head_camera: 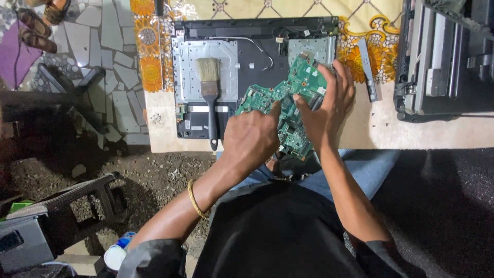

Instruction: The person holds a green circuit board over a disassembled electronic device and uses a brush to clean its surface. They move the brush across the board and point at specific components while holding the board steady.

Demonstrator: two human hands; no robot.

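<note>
Hands work a green circuit board (288,98) at the table's near edge: right hand (327,105) clamps it, left hand (252,139) presses a fingertip onto it, beside a paintbrush (210,95).

Mosaic stone floor (110,56), floral tablecloth (149,62), gravel (154,180)

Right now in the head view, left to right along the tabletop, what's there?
Paintbrush → left hand → green circuit board → right hand → loose metal strip → dark opened device at the right edge.
</note>
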